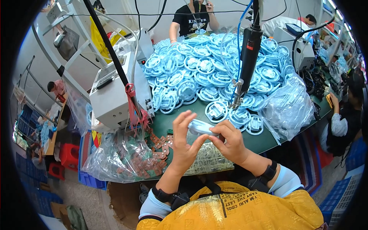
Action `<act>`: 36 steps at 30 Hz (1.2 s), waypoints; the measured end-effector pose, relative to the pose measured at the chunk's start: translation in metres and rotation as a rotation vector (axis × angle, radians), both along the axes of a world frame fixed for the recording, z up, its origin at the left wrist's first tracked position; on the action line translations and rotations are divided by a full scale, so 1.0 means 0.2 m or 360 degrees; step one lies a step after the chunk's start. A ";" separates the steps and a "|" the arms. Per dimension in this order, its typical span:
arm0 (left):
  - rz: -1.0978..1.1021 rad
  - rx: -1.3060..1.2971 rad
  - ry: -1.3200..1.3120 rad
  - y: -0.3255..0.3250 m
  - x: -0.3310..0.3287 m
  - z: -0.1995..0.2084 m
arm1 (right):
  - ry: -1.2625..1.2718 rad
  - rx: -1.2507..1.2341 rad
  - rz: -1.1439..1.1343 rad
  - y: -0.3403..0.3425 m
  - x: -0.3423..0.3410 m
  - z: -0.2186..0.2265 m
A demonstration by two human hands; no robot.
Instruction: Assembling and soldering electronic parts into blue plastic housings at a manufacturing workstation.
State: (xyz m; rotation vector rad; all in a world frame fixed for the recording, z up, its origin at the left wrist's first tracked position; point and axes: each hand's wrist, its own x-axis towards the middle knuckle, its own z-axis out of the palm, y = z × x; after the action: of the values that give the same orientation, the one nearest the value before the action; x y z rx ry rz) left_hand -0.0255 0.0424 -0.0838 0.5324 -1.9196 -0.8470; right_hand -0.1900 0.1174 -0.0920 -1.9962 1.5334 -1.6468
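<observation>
In front of me, above the near edge of the green table, I hold a light blue plastic part (200, 127), tilted nearly edge-on. My left hand (183, 142) has its fingers behind the left end and its thumb below. My right hand (232, 142) pinches the right end between thumb and fingers. The thumbs almost meet beneath the part. Just beyond my hands lie similar round light blue parts (217, 111), shaped like small steering wheels. Under my hands is a clear plastic bag of thin yellowish pieces (211, 158).
A large heap of blue parts (205, 65) covers the table's far side. A black electric screwdriver (251, 50) hangs over it. To the left stand a grey machine (111, 92) and small circuit boards (159, 147). A clear bag (287, 107) lies right. A person (191, 19) sits opposite.
</observation>
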 end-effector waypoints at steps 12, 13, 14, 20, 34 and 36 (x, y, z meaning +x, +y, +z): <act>-0.0417 0.0994 0.0162 -0.13 0.01 -0.17 | -0.1107 0.0550 0.0282 0.03 0.06 -0.08; -0.0432 0.0987 0.0170 -0.13 0.01 -0.16 | -0.1106 0.0553 0.0284 0.03 0.06 -0.08; -0.0433 0.0989 0.0168 -0.14 0.01 -0.16 | -0.1069 0.0546 0.0291 0.02 0.06 -0.08; -0.0548 0.1016 0.0078 -0.14 0.00 -0.17 | 0.0157 0.0188 -0.0040 -0.02 0.00 -0.09; -0.0828 0.1258 0.0145 -0.28 0.16 -0.02 | -0.0149 0.0445 0.0327 0.02 0.01 0.00; -0.0825 0.1269 0.0143 -0.27 0.16 -0.02 | -0.0156 0.0439 0.0353 0.02 0.03 0.00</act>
State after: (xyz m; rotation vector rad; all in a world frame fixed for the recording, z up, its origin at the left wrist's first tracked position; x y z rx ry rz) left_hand 0.0063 -0.0121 -0.0881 0.4365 -1.5992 -1.9664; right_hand -0.1845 0.1211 -0.0917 -1.8361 1.3639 -1.3463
